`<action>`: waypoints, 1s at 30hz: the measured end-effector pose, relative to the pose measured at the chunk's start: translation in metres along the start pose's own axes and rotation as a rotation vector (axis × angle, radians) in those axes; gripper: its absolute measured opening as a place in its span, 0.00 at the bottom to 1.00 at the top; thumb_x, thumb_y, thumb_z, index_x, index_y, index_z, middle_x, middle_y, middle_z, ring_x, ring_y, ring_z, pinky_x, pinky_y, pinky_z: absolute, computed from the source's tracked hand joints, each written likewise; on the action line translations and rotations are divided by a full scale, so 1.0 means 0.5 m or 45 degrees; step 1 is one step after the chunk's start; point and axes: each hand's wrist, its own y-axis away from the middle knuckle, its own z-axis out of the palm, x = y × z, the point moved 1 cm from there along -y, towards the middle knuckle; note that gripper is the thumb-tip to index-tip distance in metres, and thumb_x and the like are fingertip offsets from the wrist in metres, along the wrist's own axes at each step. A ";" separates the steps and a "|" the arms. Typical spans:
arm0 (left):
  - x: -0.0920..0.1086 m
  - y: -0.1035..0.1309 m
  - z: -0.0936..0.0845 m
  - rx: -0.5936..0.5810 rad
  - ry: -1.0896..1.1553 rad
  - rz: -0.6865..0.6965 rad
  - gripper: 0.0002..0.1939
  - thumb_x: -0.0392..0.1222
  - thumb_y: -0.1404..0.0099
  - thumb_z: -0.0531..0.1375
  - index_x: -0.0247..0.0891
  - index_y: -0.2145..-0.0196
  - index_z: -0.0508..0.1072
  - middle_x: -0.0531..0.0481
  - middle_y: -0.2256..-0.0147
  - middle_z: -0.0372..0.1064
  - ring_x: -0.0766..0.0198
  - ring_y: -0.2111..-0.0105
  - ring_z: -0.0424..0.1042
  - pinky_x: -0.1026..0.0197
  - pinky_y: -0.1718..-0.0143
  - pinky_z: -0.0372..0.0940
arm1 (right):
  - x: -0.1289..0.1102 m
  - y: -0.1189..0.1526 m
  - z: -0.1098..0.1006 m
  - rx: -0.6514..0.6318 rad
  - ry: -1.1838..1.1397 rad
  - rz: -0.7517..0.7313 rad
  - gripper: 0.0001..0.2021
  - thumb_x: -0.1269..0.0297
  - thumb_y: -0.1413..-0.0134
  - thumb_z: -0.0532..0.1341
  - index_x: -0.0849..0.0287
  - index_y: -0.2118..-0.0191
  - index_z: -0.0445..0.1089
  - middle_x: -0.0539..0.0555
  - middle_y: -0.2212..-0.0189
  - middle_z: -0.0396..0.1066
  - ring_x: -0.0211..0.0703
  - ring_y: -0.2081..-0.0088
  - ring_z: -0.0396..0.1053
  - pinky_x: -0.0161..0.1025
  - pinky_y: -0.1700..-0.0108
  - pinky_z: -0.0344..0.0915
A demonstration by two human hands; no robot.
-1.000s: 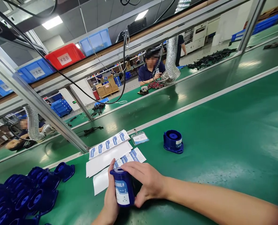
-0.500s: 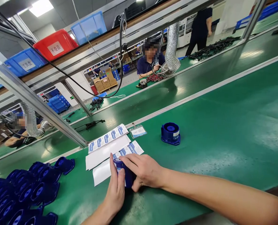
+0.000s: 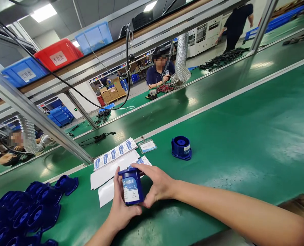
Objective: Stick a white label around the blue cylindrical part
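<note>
Between both hands I hold a blue plastic pump housing [image 3: 132, 187] with a white-and-blue label reading "5000L/H" facing me. My left hand [image 3: 122, 205] grips its left side and underside, the thumb below the label. My right hand [image 3: 155, 184] wraps its right side, index finger along the top and thumb low down. Just behind it lie label sheets [image 3: 116, 154], partly hidden by the housing and my fingers. Another labelled blue housing [image 3: 181, 147] stands on the green bench to the right.
Many blue housings [image 3: 26, 208] crowd the bench at left. A badge holder [image 3: 147, 146] lies by the label sheets. A metal post [image 3: 44, 119] rises at left; a black cable [image 3: 90, 102] hangs ahead. Across the bench sits a co-worker [image 3: 159, 70]; another person [image 3: 237, 27] walks behind.
The housing has been turned in my hands, so its label now faces me. My left thumb has moved down to its base. The view has shifted slightly, and the person behind has moved right.
</note>
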 end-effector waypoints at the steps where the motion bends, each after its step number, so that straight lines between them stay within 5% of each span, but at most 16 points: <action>1: -0.002 -0.003 0.000 0.013 0.048 -0.005 0.75 0.69 0.61 0.80 0.49 0.27 0.44 0.33 0.33 0.59 0.36 0.35 0.66 0.43 0.41 0.71 | 0.000 0.000 0.001 -0.044 -0.002 0.009 0.66 0.46 0.71 0.82 0.58 0.26 0.53 0.67 0.39 0.72 0.63 0.45 0.76 0.50 0.43 0.74; 4: -0.005 -0.013 -0.006 0.134 0.016 0.076 0.59 0.57 0.58 0.83 0.45 0.36 0.59 0.36 0.40 0.66 0.40 0.39 0.70 0.44 0.40 0.69 | -0.009 0.000 -0.003 -0.155 0.259 -0.094 0.63 0.52 0.61 0.80 0.54 0.23 0.47 0.71 0.31 0.61 0.68 0.34 0.66 0.57 0.39 0.70; 8: -0.005 -0.020 -0.014 0.164 -0.116 0.181 0.46 0.45 0.53 0.81 0.45 0.42 0.63 0.40 0.38 0.64 0.46 0.38 0.69 0.49 0.37 0.67 | -0.037 -0.004 -0.016 -0.159 0.707 -0.437 0.39 0.63 0.42 0.71 0.48 0.28 0.59 0.70 0.27 0.50 0.68 0.28 0.54 0.65 0.35 0.65; 12: 0.002 -0.015 -0.016 0.171 -0.148 0.201 0.45 0.43 0.51 0.80 0.46 0.42 0.63 0.40 0.35 0.61 0.47 0.38 0.70 0.51 0.39 0.70 | -0.059 -0.010 -0.026 0.020 0.870 -0.552 0.31 0.59 0.40 0.69 0.53 0.33 0.66 0.70 0.34 0.59 0.66 0.34 0.57 0.66 0.37 0.65; 16: 0.011 -0.009 -0.017 0.199 -0.122 0.279 0.44 0.45 0.51 0.80 0.47 0.43 0.62 0.40 0.34 0.60 0.47 0.38 0.69 0.51 0.41 0.71 | -0.066 -0.011 -0.034 0.206 0.868 -0.512 0.27 0.55 0.39 0.68 0.56 0.36 0.70 0.63 0.49 0.69 0.56 0.51 0.65 0.54 0.51 0.71; 20: 0.012 -0.010 -0.019 0.147 -0.115 0.313 0.43 0.45 0.50 0.79 0.47 0.44 0.61 0.40 0.36 0.61 0.48 0.38 0.69 0.51 0.39 0.70 | -0.074 -0.013 -0.036 0.101 0.873 -0.671 0.23 0.58 0.32 0.65 0.67 0.39 0.70 0.55 0.66 0.72 0.47 0.66 0.63 0.44 0.65 0.63; 24: 0.010 -0.011 -0.020 0.101 -0.067 0.224 0.42 0.49 0.47 0.78 0.46 0.43 0.59 0.40 0.39 0.64 0.49 0.46 0.75 0.50 0.43 0.73 | -0.093 -0.013 -0.031 0.075 0.890 -0.825 0.16 0.66 0.30 0.63 0.76 0.45 0.73 0.52 0.72 0.69 0.45 0.70 0.62 0.44 0.69 0.59; 30: 0.005 -0.006 -0.011 0.066 0.189 -0.021 0.56 0.56 0.53 0.81 0.46 0.38 0.51 0.38 0.51 0.75 0.43 0.53 0.80 0.48 0.54 0.76 | -0.120 -0.008 -0.031 0.082 0.829 -1.022 0.13 0.76 0.31 0.57 0.74 0.57 0.80 0.50 0.76 0.64 0.42 0.74 0.59 0.44 0.75 0.54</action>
